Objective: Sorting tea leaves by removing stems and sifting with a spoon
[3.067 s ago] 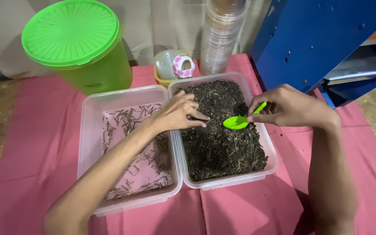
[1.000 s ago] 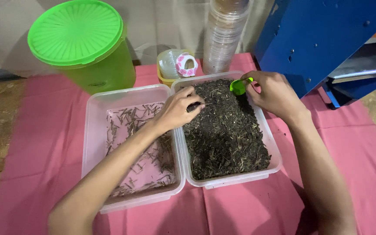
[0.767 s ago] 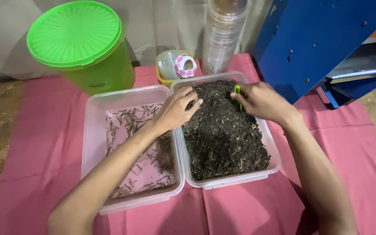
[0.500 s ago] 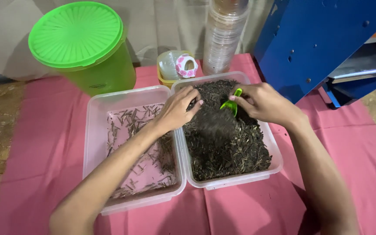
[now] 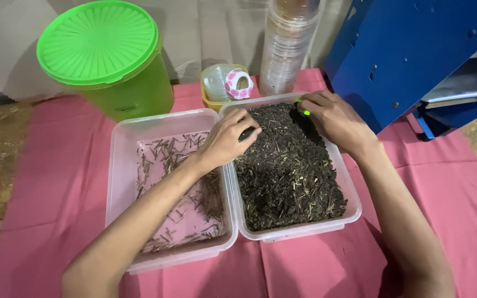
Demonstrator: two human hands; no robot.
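Two clear plastic tubs stand side by side on a pink cloth. The right tub is full of dark dried leaf bits. The left tub holds a thin scatter of pale stems. My left hand rests over the rim between the tubs, its fingertips pinched in the dark leaves. My right hand lies at the far end of the right tub, closed on a small green scoop, of which only a tip shows.
A big green lidded bucket stands at the back left. Behind the tubs are a small yellow cup with a pink tape roll and a tall stack of clear cups. A blue metal cabinet rises at the right.
My right hand has carried the green scoop from the middle of the dark leaves to the tub's far end, and the scoop is now mostly hidden. My left hand has barely moved.
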